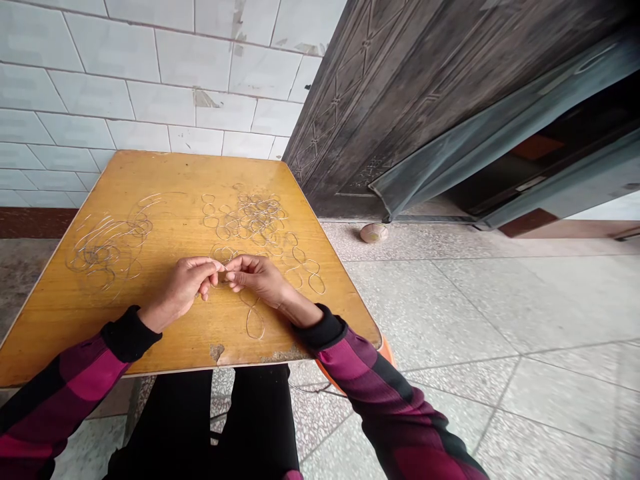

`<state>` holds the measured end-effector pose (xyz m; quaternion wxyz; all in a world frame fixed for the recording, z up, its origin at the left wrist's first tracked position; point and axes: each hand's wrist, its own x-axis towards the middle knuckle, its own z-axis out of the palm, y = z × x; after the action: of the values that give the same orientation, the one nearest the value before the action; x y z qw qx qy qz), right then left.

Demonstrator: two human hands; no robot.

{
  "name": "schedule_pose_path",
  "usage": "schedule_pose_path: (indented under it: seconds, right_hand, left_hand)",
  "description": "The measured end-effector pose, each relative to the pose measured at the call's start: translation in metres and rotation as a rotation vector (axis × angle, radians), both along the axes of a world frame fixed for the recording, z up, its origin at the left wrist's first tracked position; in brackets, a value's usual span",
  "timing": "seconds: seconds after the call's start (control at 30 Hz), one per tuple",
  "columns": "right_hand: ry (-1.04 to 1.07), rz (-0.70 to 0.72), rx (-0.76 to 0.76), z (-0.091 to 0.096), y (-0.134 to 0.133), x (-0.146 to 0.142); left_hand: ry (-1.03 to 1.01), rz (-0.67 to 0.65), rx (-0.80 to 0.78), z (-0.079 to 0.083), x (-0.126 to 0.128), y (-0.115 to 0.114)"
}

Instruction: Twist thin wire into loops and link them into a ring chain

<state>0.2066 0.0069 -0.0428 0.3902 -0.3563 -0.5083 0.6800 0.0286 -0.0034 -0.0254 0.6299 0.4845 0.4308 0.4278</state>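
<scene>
My left hand (187, 283) and my right hand (255, 275) meet fingertip to fingertip over the middle of the wooden table. Both are closed in a pinch on a thin wire, mostly hidden by the fingers. Below my right hand lies a twisted wire loop (255, 323); whether it joins the pinched wire I cannot tell. Just beyond the hands spreads a pile of wire shaped into linked loops (260, 213), with more looped wire (313, 277) to the right. Left of my left hand is a tangle of loose, curved wire pieces (103, 250).
The table (165, 347) has a chipped front edge and stands near a white tiled wall (145, 60). A dark carved door (350, 120) and a grey-green curtain (440, 153) are at the right. A small round object (374, 233) lies on the floor. Something orange (387, 352) shows under the table's right corner.
</scene>
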Motion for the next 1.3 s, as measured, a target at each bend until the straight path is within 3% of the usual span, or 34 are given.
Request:
schedule_pose_path:
  seconds: [0.17, 0.33, 0.7, 1.13, 1.3]
  right_hand:
    - [-0.029, -0.092, 0.151, 0.010, 0.000, 0.007]
    - [-0.041, -0.053, 0.129, 0.008, 0.002, 0.008]
    - [-0.029, -0.144, 0.222, 0.004, 0.000, 0.002]
    - [-0.004, -0.111, 0.147, -0.001, -0.001, -0.001]
    - [-0.042, -0.086, 0.145, -0.001, -0.001, 0.000]
  left_hand:
    - [0.044, -0.046, -0.005, -0.006, 0.001, -0.001]
    - [0.046, -0.092, -0.014, -0.004, 0.001, -0.003]
    - [-0.059, -0.144, -0.077, -0.009, 0.002, -0.003]
    - [-0.079, -0.175, -0.092, -0.006, 0.004, -0.004]
    - [-0.091, -0.130, -0.086, -0.005, 0.004, -0.002]
